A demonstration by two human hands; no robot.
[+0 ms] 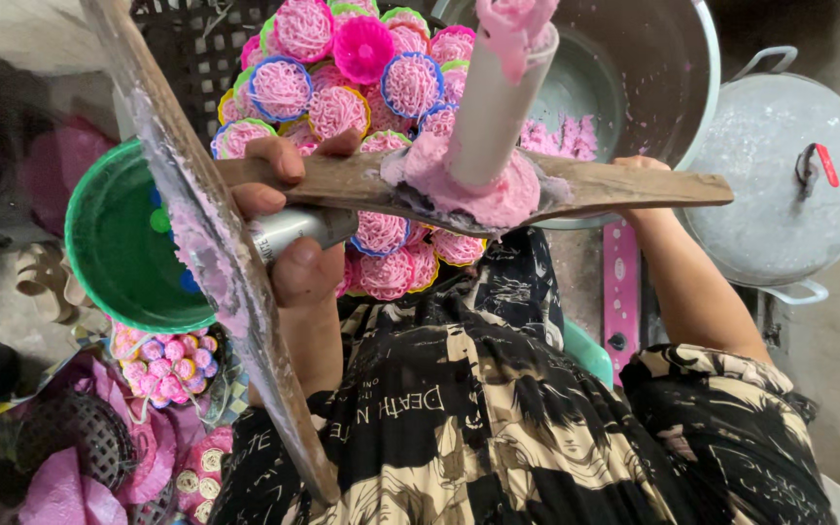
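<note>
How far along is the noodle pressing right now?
Done: many small coloured moulds already hold pink noodle nests. In hand: the left hand grips a metal cylinder under the wooden press, whose dough oozes round the plunger; the right hand is mostly hidden behind it. Left: pink dough in the large pot.

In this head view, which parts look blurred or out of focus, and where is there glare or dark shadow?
In the head view, the dough-smeared wooden stick crossing close to the lens on the left is soft and blurred; the round nests of pink noodles are sharp. Mild glare lies on the grey metal pot lid and the metal cylinder in the left hand. The top right corner falls into dark shadow.
</note>
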